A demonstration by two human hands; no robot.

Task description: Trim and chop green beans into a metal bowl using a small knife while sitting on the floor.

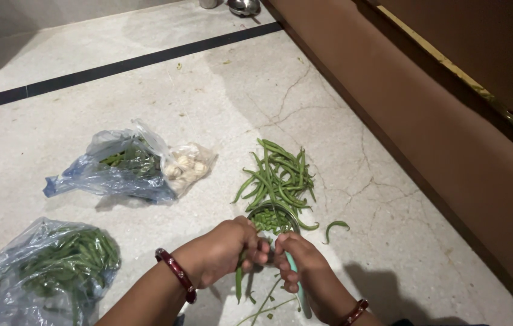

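My left hand (223,250) grips a green bean (239,279) that hangs down from its fingers. My right hand (298,259) is closed on a knife with a pale teal handle (300,293), right beside the left hand's fingertips. Just beyond both hands stands a small steel bowl (255,211) holding cut bean pieces (271,220). Past the bowl lies a loose pile of whole green beans (277,178) on the stone floor. One stray bean (335,227) lies to the right of the bowl. Thin bean trimmings (265,305) lie below my hands.
A blue plastic bag of greens (114,169) lies at the left with a clear bag of garlic (187,166) against it. Another clear bag of green beans (51,265) sits at the lower left. A brown wall (425,121) runs along the right. Steel vessels (241,6) stand at the far top.
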